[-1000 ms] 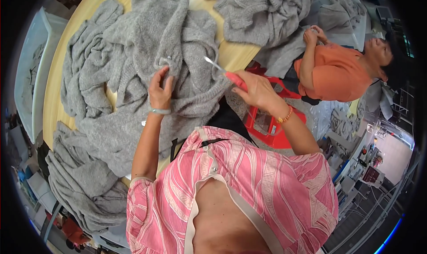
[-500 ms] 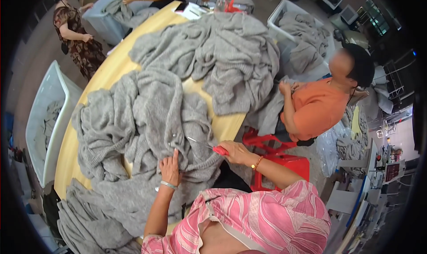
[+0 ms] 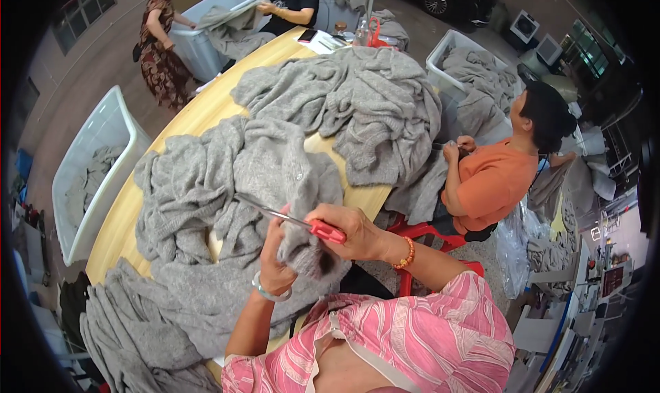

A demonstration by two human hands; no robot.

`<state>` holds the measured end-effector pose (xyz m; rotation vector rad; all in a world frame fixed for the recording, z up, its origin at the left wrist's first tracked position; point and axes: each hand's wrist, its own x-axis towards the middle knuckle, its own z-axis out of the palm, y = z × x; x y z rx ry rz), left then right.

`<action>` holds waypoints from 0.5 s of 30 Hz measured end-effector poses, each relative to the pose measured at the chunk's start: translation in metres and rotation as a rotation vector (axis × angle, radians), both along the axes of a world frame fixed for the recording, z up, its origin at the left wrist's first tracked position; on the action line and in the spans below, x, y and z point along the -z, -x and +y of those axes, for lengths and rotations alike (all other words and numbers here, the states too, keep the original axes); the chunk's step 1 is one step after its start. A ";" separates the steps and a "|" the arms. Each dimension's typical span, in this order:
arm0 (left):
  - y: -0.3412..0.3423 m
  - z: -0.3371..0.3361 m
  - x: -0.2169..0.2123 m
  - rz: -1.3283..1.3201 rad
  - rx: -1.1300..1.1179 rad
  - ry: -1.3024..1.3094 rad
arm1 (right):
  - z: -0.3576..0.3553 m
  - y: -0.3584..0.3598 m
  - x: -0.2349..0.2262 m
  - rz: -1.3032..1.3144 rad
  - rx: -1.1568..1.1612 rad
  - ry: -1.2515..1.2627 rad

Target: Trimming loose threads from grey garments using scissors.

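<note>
Now, step: trimming a grey knit garment [image 3: 261, 187] w/ red-handled snips [image 3: 313, 226]; judged mid-way thru one piece, many more piled around.
Left hand [image 3: 275, 262]: fingers closed round a bunched fold of the knit, lifting it off the bench [image 3: 199, 121]; bracelet at wrist.
Right hand [image 3: 354, 231]: wrapped tight on the snips' red grip, blades pointing away over the fold toward the garment's middle. Blades open or closed: can't tell.
Garment: on the near end of the bench, just in front of the pink-striped shirt [image 3: 405, 338], spread over other grey knits.
Beyond garment: second grey heap [image 3: 371, 104] at bench centre; white bin [image 3: 103, 152] w/ more knits off the bench's left side.
Co-worker: person in orange top [image 3: 491, 187] seated at bench's right edge, hands on own piece. Two more people at the far end.
Next move, my read: needs the fold kept taut & blade tips on the loose thread only, not the knit loops, else a hole.
</note>
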<state>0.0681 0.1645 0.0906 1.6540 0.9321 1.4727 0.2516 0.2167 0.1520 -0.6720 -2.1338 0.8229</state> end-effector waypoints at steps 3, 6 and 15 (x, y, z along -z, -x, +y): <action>0.000 -0.015 0.013 0.051 -0.098 0.079 | -0.007 0.015 -0.003 0.024 -0.066 -0.074; -0.011 -0.017 0.002 -0.026 -0.151 0.170 | -0.011 0.017 0.000 0.027 -0.091 -0.052; 0.048 -0.024 -0.054 -0.007 -0.664 -0.053 | 0.021 -0.018 -0.015 0.128 0.044 -0.055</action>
